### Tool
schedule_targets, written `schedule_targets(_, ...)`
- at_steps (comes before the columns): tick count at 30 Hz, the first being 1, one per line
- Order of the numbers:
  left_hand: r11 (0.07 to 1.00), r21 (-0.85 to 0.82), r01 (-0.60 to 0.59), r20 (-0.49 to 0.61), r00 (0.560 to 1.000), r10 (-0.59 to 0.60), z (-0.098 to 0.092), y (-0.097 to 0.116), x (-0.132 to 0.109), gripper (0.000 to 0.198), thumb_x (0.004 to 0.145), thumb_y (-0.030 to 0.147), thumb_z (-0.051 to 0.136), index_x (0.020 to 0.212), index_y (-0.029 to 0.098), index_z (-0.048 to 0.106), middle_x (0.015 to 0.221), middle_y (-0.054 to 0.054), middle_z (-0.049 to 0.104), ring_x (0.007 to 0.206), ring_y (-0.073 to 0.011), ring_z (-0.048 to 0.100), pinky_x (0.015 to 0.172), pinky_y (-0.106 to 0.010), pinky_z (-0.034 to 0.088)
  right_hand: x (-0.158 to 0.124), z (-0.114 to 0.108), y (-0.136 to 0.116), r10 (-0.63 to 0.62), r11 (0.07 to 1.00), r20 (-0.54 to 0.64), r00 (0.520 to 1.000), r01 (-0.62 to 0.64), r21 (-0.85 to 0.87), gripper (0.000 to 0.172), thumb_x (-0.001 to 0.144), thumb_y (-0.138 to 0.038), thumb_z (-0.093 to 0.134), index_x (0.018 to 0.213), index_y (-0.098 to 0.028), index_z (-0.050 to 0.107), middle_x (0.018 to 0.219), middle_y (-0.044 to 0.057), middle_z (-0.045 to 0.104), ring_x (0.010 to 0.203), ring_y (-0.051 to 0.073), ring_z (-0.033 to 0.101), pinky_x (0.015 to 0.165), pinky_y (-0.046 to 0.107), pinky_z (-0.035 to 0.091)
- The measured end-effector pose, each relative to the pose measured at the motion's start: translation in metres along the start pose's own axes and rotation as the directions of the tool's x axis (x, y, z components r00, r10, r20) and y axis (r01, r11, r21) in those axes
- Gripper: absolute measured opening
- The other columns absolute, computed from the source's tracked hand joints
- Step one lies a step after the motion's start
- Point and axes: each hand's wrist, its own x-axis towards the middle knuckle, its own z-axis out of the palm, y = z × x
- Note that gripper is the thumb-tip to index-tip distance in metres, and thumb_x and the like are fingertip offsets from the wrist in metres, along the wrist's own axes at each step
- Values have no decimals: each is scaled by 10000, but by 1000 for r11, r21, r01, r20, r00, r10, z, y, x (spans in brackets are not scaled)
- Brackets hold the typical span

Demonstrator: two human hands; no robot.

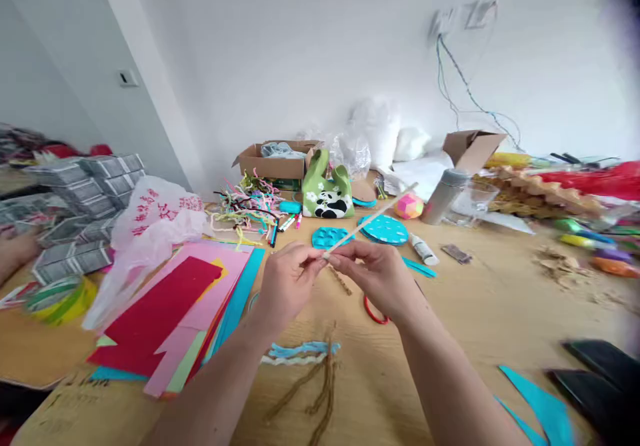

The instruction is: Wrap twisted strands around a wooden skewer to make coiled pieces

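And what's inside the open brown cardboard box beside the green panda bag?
Crumpled bluish material shows at the opening of the brown cardboard box; anything beneath it is covered.

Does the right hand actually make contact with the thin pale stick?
Touching: the head view shows the right hand pinching the thin pale stick near its lower end.

Left grip [289, 278] and right grip [379, 277] pinch close together, forearms [445, 363] angled inward.
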Motion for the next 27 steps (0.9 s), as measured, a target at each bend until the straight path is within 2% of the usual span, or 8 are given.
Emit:
schedule_targets(3, 996, -66, 56, -7, 998, -56, 3, -1, 0, 89, 831, 212, 615, 821, 168, 692, 780, -32, 692, 728, -129, 624, 665, -223, 457, -1, -3, 0, -1, 1000, 1, 1000, 1, -14, 190, 794, -359, 660, 794, -177, 715, 776, 28, 713, 747, 178, 617, 682, 289, 437)
schedule_targets(7, 953, -250, 174, 31, 985, -171, 5, -4, -1, 116, 814, 259, 634, 864, 160, 669, 765, -28, 690, 671, -120, 621, 628, -216, 480, -2, -6, 0, -59, 996, -13, 998, 58, -72, 141, 812, -307, 641, 778, -184, 701, 758, 14, 691, 732, 164, 598, 684, 289, 423)
schedule_targets(11, 881, -380, 282, 136, 959, -249, 2, -3, -1, 130, 808, 276, 643, 828, 148, 655, 672, -7, 650, 620, -102, 598, 605, -207, 477, -2, -8, 0, -145, 979, -47, 988, 136, -151, 123, 816, -278, 641, 735, -201, 690, 735, 2, 658, 729, 157, 573, 694, 293, 409)
schedule_targets(14, 770, -512, 380, 247, 924, -292, -1, -2, 0, 151, 790, 283, 668, 817, 136, 650, 640, -1, 641, 585, -99, 600, 599, -218, 487, -3, -9, -2, -180, 972, -54, 982, 170, -165, 119, 819, -271, 642, 730, -205, 686, 735, 2, 650, 723, 155, 567, 698, 296, 409)
schedule_targets(17, 627, -627, 462, 360, 886, -293, -3, -2, 2, 180, 765, 296, 699, 794, 124, 653, 646, -11, 650, 550, -101, 598, 557, -227, 489, -6, -11, -4, -186, 974, -24, 982, 181, -133, 125, 822, -285, 643, 740, -204, 689, 745, 7, 659, 721, 155, 572, 699, 300, 416)
schedule_targets(21, 470, -692, 549, 489, 834, -255, -5, -3, 2, 185, 746, 292, 719, 763, 117, 662, 617, -11, 637, 516, -97, 579, 508, -222, 477, -9, -14, -7, -158, 983, 10, 987, 158, -99, 128, 809, -310, 665, 741, -207, 698, 750, 5, 674, 719, 154, 582, 684, 296, 419)
schedule_targets(27, 344, -693, 634, 610, 769, -188, -8, -8, 1, 202, 739, 301, 726, 768, 105, 685, 550, -3, 595, 431, -68, 505, 416, -190, 412, -11, -16, -10, -145, 989, 72, 987, 148, -31, 143, 785, -338, 695, 732, -206, 711, 734, 10, 684, 698, 153, 587, 660, 290, 425)
